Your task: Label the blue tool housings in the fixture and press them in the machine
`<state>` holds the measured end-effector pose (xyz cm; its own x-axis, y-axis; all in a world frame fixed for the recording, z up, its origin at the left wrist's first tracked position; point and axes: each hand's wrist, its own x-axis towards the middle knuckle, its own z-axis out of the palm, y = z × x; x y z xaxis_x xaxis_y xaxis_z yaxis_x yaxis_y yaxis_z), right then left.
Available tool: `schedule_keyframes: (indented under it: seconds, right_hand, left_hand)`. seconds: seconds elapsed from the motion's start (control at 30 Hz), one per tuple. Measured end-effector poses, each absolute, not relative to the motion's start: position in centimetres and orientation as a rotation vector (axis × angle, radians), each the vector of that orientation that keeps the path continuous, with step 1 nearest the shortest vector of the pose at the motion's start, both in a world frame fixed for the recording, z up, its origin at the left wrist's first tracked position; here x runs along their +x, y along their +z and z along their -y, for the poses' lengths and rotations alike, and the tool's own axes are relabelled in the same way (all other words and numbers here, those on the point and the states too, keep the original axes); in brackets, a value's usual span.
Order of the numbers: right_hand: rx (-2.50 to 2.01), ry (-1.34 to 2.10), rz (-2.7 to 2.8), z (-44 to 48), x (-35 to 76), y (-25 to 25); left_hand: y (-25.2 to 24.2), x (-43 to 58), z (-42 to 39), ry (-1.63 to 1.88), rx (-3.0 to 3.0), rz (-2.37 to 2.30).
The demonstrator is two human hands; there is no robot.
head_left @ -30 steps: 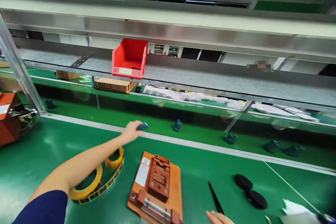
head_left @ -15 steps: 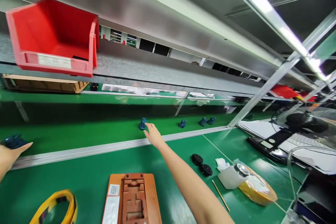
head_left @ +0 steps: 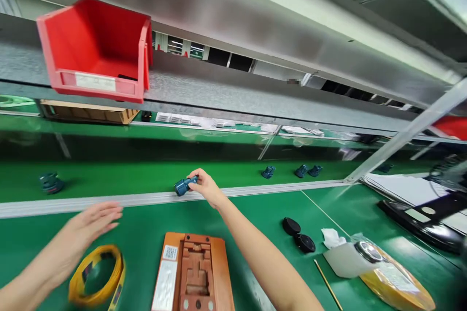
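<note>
a: you had a small blue plastic part (head_left: 184, 186) in your right hand (head_left: 207, 187) - did you hold it well?

b: yes, you did. your hand pinched it from the side, so your grip was narrow and snug. the part stuck out to the left of your hand, just above the metal rail (head_left: 109, 205) at the edge of the green belt (head_left: 146, 177).

a: was that a good way to hold it?

b: it was. a firm pinch was the right thing here - not a hard squeeze. that way, the part was safe and you could turn it with ease.

a: and your left hand (head_left: 89, 229)?

b: it held nothing. it was wide open, a bit blurry, and it was up over the yellow strip loop (head_left: 95, 272).

a: what else was near you?

b: an orange jig (head_left: 193, 272) sat on the bench under your hands, with a shaped pocket in its top. more blue parts (head_left: 268, 172) sat on the belt, well apart from your right hand.
</note>
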<state>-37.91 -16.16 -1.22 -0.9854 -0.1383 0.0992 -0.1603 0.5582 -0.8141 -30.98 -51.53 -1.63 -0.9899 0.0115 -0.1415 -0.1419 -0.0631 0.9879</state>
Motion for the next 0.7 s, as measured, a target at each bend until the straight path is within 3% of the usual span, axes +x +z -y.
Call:
schedule_keyframes:
  seconds: [0.13, 0.2, 0.43, 0.57, 0.7]
  right_hand:
    - [0.834, 2.004, 2.520, 18.7, -30.3, -0.2]
    - [1.008, 2.177, 2.335, 19.1, -27.0, 0.3]
    - [0.754, 1.459, 2.549, 19.5, -19.6, -0.5]
    - [0.694, 1.408, 2.585, 18.5, -19.0, -2.1]
    - [0.633, 1.347, 2.725, 16.3, -19.9, -2.9]
  left_hand:
    - [0.3, -26.2, 43.1, 2.171, -0.242, -1.197]
    - [0.6, -24.2, 40.6, 2.128, -0.309, -1.024]
    - [1.0, -18.4, 37.1, 2.282, -0.389, -1.117]
    - [1.8, -15.9, 38.0, 2.264, -0.244, -1.403]
    - [0.4, -13.3, 41.5, 2.014, -0.115, -1.930]
